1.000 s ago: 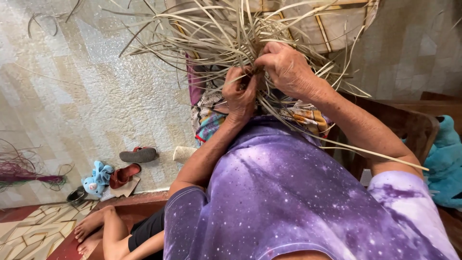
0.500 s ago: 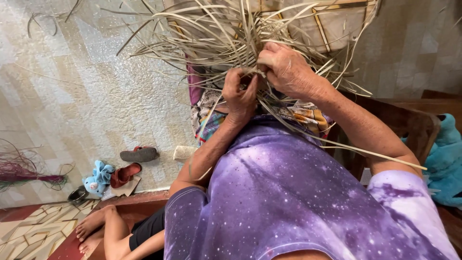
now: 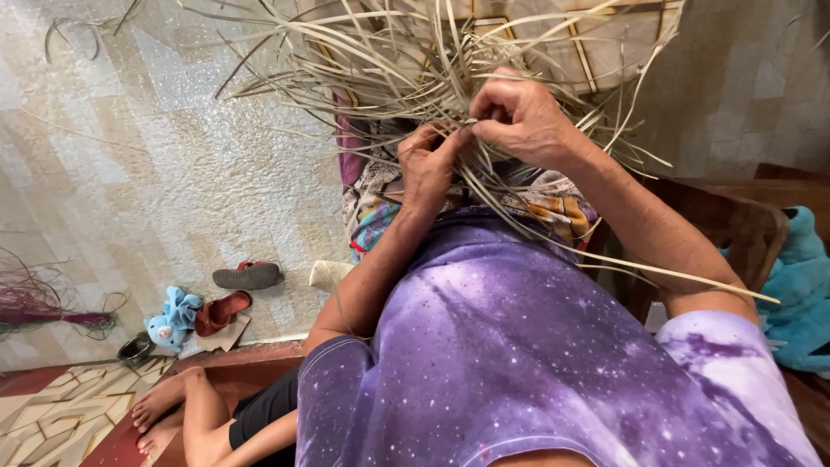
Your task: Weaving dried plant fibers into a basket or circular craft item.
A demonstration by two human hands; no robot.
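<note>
1. The woven basket (image 3: 553,43) occupies the upper centre of the frame, its position unchanged from a second ago; loose straw strips (image 3: 363,60) fan outward.
2. The right hand (image 3: 527,121) has shifted slightly; it pinches a strip at the weave edge.
3. The left hand (image 3: 428,164), just below, grips adjoining strips, touching the right hand. Weaving appears ongoing.

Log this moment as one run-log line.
left hand: gripping pale straw strips | right hand: pinching strips beside it | nearby: part-woven basket, sandals on floor, blue plush toy
</note>
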